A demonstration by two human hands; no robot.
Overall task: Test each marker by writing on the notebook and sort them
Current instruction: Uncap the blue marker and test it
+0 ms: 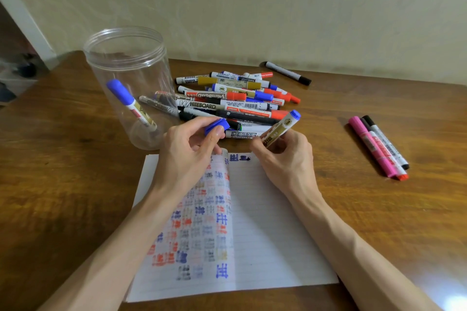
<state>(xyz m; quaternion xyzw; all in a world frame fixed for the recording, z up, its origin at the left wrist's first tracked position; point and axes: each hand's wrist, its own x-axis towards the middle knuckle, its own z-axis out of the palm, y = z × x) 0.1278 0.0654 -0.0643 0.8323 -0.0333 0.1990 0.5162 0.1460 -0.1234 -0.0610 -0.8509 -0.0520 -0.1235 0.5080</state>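
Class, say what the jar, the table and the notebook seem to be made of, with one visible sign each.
Jar: probably clear plastic, glossy; see-through wall with moulded rim ridges.
Table: wood or wood veneer, varnished; brown grain and glare.
Notebook: thin matte paper; marks seem to show through the left page.

Head-worn view, forward-down, close over table [75, 159]

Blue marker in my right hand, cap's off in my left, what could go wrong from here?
1. The blue marks at the notebook's top edge lie right by your right hand and the blue marker; if wet, they may smear.
2. The cap is only pinched in your left hand beside the marker pile; dropped, it could get lost there.
3. The tall clear jar stands close to that hand and could be knocked over.
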